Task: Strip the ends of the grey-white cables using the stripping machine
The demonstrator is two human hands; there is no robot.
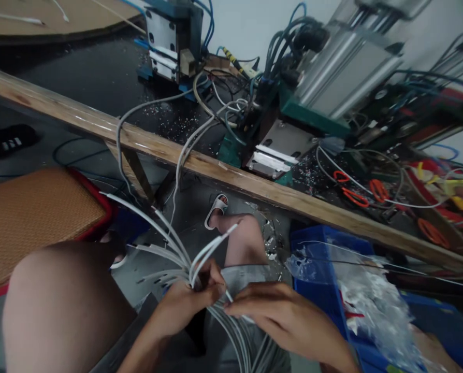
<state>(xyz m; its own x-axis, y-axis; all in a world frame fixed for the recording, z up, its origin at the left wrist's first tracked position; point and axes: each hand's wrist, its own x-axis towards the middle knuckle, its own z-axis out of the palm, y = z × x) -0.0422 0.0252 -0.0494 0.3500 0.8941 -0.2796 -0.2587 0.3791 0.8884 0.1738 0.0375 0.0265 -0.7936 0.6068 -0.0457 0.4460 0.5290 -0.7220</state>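
My left hand is closed around a bundle of white cables above my lap. Their cut ends fan out up and to the left, some with dark tips. Below the hands the cables hang down in a curved bunch over the grey shorts. My right hand is just to the right, its fingers closed on one white cable that runs between the two hands. The fingertips of both hands are nearly touching. The palm sides of both hands are hidden.
Ahead is a black workbench with a wooden edge. On it stand a small press and a larger pneumatic press. Orange-handled tools lie at right. A blue bin with plastic bags is below; a woven seat is left.
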